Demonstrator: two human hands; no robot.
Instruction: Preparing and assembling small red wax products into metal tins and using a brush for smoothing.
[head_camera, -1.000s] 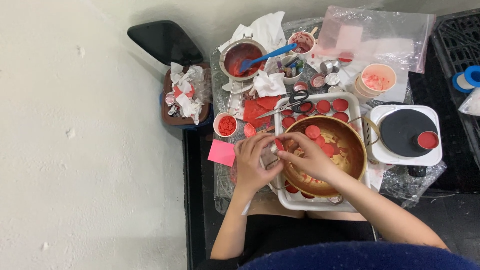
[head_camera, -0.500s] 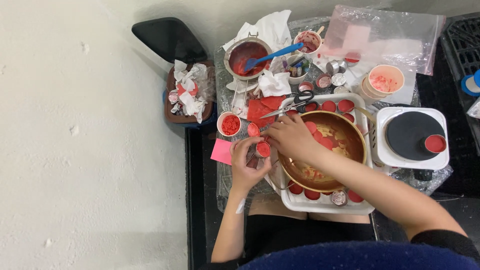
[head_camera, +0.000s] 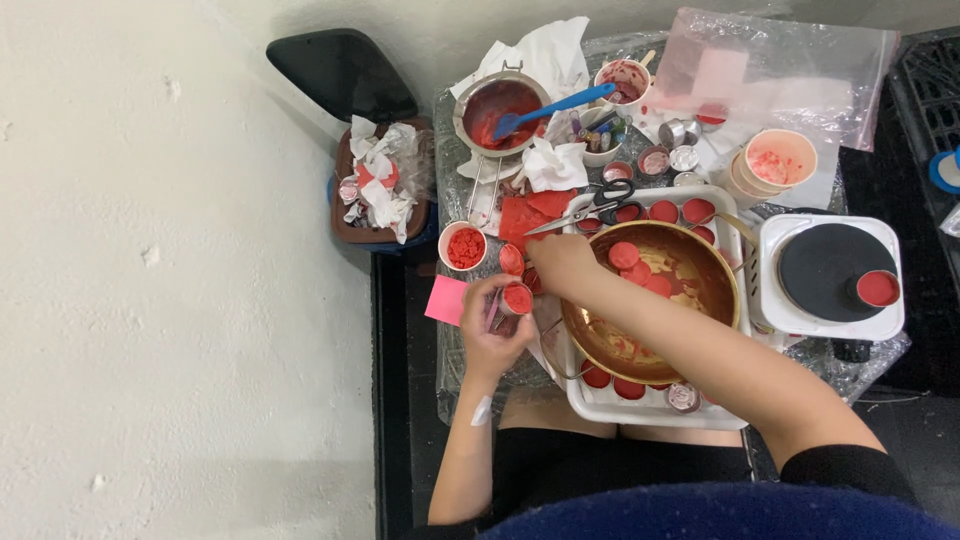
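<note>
My left hand grips a small round tin of red wax just left of a gold bowl. The bowl sits in a white tray and holds several red wax discs. My right hand reaches over the bowl's left rim, fingers curled down near two more red tins on the table. Whether those fingers hold anything is hidden. Other red-filled tins line the tray around the bowl.
Behind the bowl lie scissors, a saucepan of red wax with a blue spatula, a small cup of red bits and a pink note. A hot plate stands at right, a tissue-filled bin at left.
My right hand has moved out of the bowl to its left rim. My left hand has drawn the red tin left, away from the bowl.
</note>
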